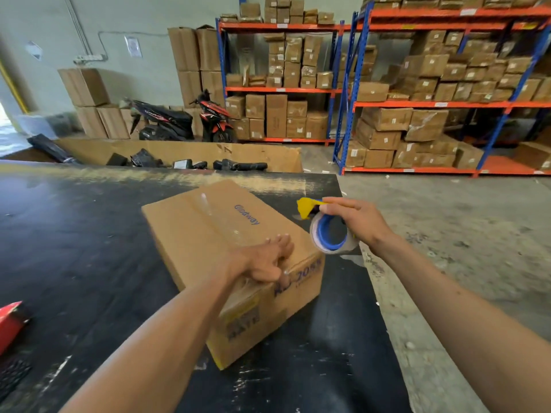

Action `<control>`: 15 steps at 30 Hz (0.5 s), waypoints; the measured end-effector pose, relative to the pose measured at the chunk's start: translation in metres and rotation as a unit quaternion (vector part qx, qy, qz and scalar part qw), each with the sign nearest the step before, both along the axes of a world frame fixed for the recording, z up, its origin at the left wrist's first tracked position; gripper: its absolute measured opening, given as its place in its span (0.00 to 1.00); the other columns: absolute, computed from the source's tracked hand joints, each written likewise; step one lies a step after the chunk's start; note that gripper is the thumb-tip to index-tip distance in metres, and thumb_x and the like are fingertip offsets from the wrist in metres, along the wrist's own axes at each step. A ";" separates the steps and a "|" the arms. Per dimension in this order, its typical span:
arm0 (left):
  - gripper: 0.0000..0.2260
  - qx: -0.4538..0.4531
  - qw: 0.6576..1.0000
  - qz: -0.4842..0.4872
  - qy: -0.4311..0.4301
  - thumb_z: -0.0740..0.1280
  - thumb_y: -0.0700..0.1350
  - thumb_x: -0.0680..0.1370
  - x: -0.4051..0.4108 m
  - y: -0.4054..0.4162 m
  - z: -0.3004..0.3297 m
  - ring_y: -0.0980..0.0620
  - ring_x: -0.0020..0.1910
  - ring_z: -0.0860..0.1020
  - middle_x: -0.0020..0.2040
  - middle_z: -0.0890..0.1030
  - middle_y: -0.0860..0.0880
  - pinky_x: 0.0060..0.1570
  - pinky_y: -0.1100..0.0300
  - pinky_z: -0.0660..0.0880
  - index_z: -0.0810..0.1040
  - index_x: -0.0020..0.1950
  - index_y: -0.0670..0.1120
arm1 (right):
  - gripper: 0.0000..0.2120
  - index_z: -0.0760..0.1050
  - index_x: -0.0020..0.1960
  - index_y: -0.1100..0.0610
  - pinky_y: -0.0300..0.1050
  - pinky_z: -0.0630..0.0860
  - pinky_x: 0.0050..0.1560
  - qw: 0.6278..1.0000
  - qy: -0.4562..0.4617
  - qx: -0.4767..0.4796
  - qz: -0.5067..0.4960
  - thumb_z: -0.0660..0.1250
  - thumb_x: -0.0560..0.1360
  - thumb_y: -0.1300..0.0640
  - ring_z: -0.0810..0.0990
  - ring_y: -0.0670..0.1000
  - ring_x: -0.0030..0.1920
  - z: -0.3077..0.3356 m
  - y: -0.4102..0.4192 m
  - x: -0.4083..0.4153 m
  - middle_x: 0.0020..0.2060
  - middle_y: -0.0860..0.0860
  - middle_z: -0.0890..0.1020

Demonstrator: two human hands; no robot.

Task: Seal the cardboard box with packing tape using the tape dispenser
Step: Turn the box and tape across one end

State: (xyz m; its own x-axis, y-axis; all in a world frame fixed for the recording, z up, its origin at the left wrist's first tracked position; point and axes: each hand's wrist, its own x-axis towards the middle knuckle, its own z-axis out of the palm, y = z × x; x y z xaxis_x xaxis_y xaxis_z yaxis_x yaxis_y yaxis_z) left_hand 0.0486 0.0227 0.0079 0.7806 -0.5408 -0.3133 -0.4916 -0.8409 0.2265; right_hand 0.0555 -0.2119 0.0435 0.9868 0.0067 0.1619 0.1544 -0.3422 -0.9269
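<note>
A brown cardboard box (229, 263) with blue lettering lies closed on a black, scuffed bench (74, 248), turned at an angle, one corner toward the viewer. A strip of clear packing tape (208, 210) shines along the seam of its top flaps. The left hand (265, 260) lies flat on the top near the box's near edge, fingers spread and pressing down, gripping nothing. The right hand (354, 223) is raised just beside the box, off its right side, its fingers clamped on a tape dispenser (326, 226) with a yellow blade guard and a blue core carrying a roll of clear tape; the dispenser is clear of the box.

At the bench's left edge a red object (10, 321) is partly in view. Beyond the bench a large open cardboard bin (190, 155) holds black wrapped parcels. Further back, two parked scooters (185, 120) stand before stacked cartons, and orange-and-blue steel shelving racks (387, 96) loaded with brown boxes line the concrete floor (447, 234).
</note>
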 end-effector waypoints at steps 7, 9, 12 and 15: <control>0.38 -0.053 0.991 -0.078 -0.094 0.64 0.62 0.76 -0.052 0.058 -0.033 0.54 0.79 0.40 0.81 0.44 0.57 0.73 0.42 0.33 0.45 0.80 0.61 | 0.16 0.82 0.59 0.48 0.43 0.71 0.40 0.981 0.023 0.194 0.023 0.71 0.73 0.46 0.77 0.46 0.39 0.013 0.087 -0.027 0.38 0.44 0.83; 0.38 0.001 0.985 -0.072 -0.154 0.56 0.71 0.76 -0.059 0.057 -0.040 0.50 0.80 0.39 0.81 0.41 0.54 0.73 0.36 0.36 0.42 0.80 0.63 | 0.16 0.81 0.61 0.49 0.42 0.69 0.39 0.978 0.033 0.204 0.027 0.69 0.75 0.47 0.75 0.45 0.37 0.014 0.103 -0.037 0.35 0.42 0.82; 0.37 0.023 0.982 -0.082 -0.168 0.53 0.71 0.77 -0.059 0.055 -0.040 0.45 0.80 0.42 0.82 0.43 0.51 0.75 0.35 0.41 0.44 0.80 0.60 | 0.14 0.83 0.59 0.48 0.41 0.71 0.42 0.984 0.012 0.177 -0.006 0.69 0.75 0.46 0.79 0.41 0.40 0.011 0.117 -0.057 0.40 0.41 0.84; 0.36 0.022 0.974 -0.124 -0.190 0.51 0.69 0.79 -0.054 0.059 -0.047 0.41 0.80 0.44 0.82 0.47 0.45 0.77 0.42 0.44 0.45 0.81 0.54 | 0.16 0.84 0.57 0.48 0.46 0.76 0.54 0.985 -0.016 0.171 -0.034 0.71 0.72 0.44 0.82 0.47 0.53 0.005 0.117 -0.076 0.50 0.46 0.86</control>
